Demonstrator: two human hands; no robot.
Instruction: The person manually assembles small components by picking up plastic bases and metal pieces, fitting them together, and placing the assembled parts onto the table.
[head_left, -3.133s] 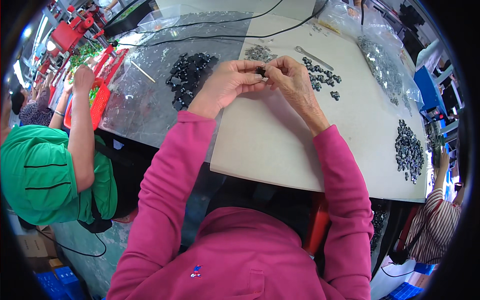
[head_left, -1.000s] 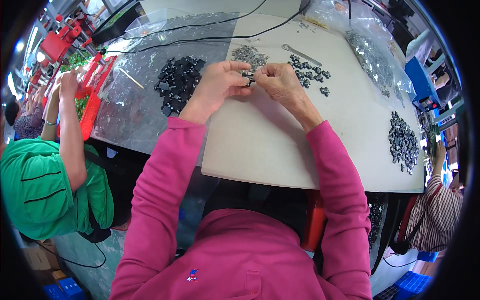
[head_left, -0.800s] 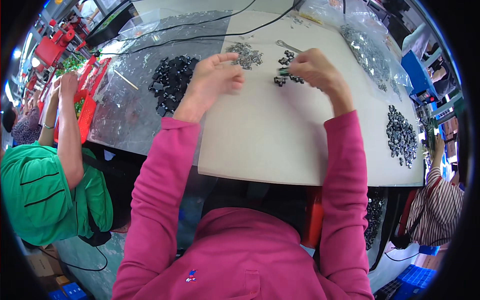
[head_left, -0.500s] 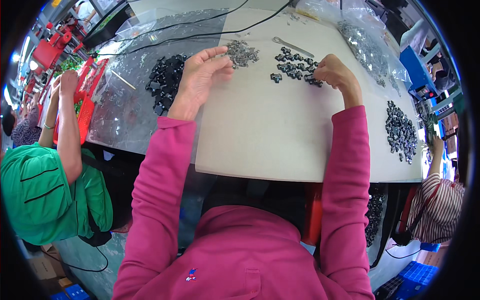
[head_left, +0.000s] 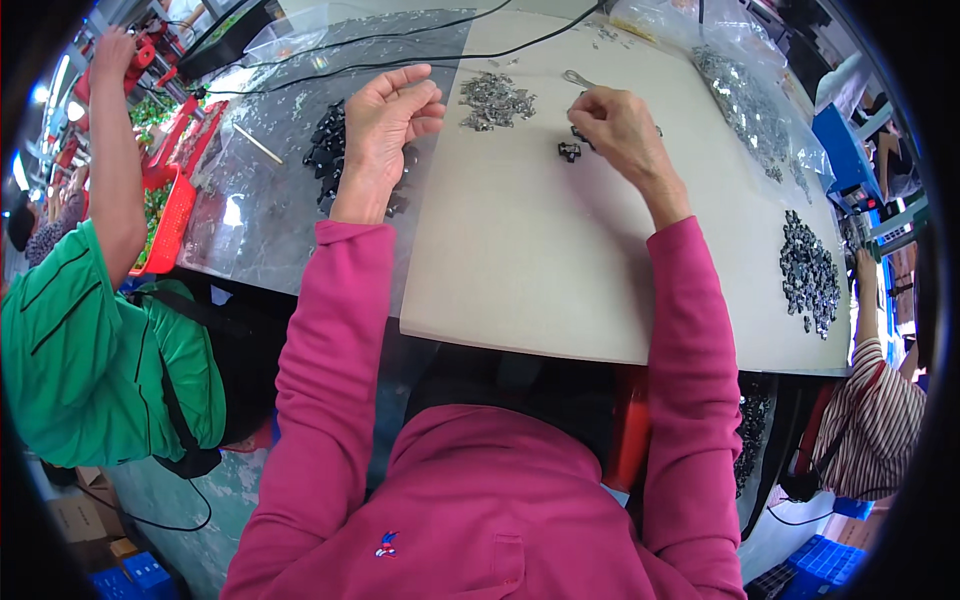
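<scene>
The left grip (head_left: 384,122) is hanging loosely spread near the black pile (head_left: 327,150); the right grip (head_left: 622,128) is hovering over the dark cluster (head_left: 570,152), whether pinching anything we cannot tell. We are seeing pile and cluster lying apart on the bench (head_left: 520,260), presumably keeping sorts unmixed.

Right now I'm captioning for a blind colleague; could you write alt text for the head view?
A person's left hand, loosely curled, partly hides a pile of black parts on a worktable, while the right hand, bunched, is over small dark pieces. Between the hands lies a heap of small silvery pieces.
</scene>
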